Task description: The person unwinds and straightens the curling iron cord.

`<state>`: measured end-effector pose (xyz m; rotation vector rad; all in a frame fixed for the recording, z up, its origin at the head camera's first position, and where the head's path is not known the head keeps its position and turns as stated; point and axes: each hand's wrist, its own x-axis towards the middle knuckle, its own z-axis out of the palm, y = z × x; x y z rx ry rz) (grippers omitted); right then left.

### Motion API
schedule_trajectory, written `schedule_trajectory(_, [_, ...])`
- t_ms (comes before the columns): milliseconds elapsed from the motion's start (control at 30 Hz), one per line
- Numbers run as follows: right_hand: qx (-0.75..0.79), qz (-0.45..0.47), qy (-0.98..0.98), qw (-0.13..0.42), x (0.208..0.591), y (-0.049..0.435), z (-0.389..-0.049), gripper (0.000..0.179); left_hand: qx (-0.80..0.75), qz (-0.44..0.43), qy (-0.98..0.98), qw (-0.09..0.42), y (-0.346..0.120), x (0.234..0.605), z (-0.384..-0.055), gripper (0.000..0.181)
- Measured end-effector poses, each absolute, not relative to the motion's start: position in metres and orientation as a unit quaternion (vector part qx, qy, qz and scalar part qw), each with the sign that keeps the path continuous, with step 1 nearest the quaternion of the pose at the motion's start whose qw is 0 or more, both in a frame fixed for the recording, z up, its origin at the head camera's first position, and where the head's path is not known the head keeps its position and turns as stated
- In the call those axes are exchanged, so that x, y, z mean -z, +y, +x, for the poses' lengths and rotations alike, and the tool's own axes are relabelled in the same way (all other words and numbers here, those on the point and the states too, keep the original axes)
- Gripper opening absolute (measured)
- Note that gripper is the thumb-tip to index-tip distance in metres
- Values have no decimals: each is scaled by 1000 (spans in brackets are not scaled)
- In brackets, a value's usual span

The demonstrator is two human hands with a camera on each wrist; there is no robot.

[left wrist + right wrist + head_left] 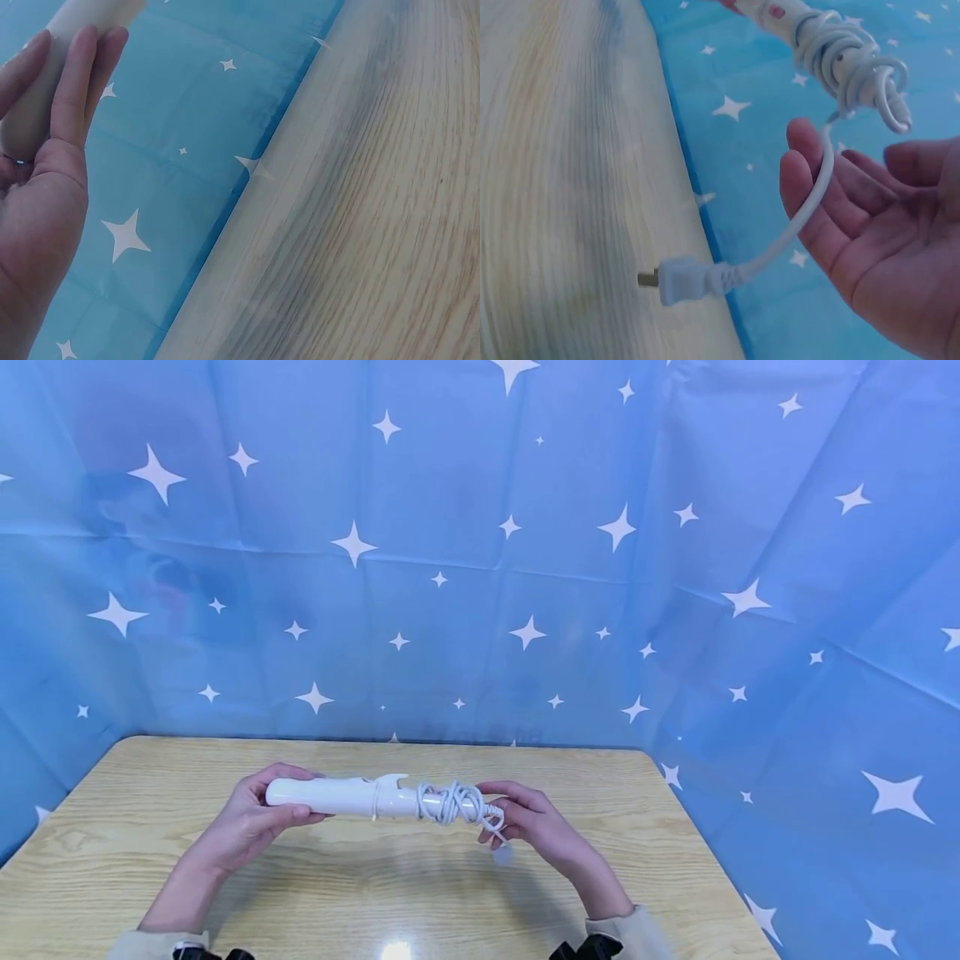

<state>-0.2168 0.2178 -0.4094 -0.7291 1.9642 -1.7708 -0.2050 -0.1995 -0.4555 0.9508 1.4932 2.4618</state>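
Note:
A white curling iron (330,796) is held level above the table, its grey-white cord (450,803) wound in loops round the right-hand end. My left hand (258,814) grips the thick rounded end, thumb on the near side and fingers behind, as the left wrist view also shows. Beside the wound end is my right hand (528,822), its fingers loosely bent. In the right wrist view a loose length of cord runs across those fingertips without being pinched, and the two-pin plug (684,281) hangs from it.
The light wooden table (360,885) lies beneath both hands. Behind it and along its sides hangs a blue curtain (450,610) with white stars, close to the table's far edge.

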Motion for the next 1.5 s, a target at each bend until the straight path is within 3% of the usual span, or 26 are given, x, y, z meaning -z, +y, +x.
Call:
schedule_trajectory(200, [637,-224,715,180,409,210,-217,50,-804,310,504,56,-198,456,-205,53])
schedule_trajectory(700, [567,-156,805,78,404,233,-212,29,-814,297,497,49,-205,465,-204,54])
schedule_trajectory(1133, [526,-192,827,49,397,273,-210,20,-833,297,466,32,-213,469,-203,53])
schedule_trajectory(1500, [503,-202,838,68,401,273,-209,20,-833,298,464,40,-212,468,-205,54])
